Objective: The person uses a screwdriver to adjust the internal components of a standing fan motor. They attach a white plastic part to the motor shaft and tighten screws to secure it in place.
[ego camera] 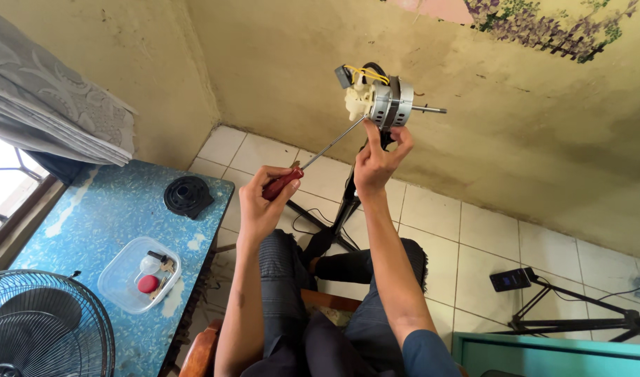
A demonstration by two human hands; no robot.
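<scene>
Head view, looking down over the seated person's knees toward a room corner. Left hand (260, 202) is wrapped around the red handle of a screwdriver (313, 162); its long metal shaft angles up and to the right, tip meeting the cream plastic end of a fan motor (383, 101). Right hand (377, 157) is raised, fingers clamped on the underside of the motor's silver housing, holding it up in the air in front of the wall. Motor shaft points right; yellow wires and a small dark block sit on top of the cream part. The two hands are apart, joined only through tool and motor.

Surface: blue tabletop (89, 223) at left, paint worn to pale patches. On it, a black round ribbed part (188, 196) near the far edge, and a clear plastic tub (138, 274) holding a red cap, a white cap and some small hardware. A dark wire fan guard (40, 324) overlaps the near-left corner.

Room: yellowish stained walls, white tiled floor (488, 237) with dark grout. Grey patterned curtain (47, 105) upper left beside a window. Black tripod (578, 314) with a phone on its end lies low at right; teal furniture edge (550, 349) bottom right.
</scene>
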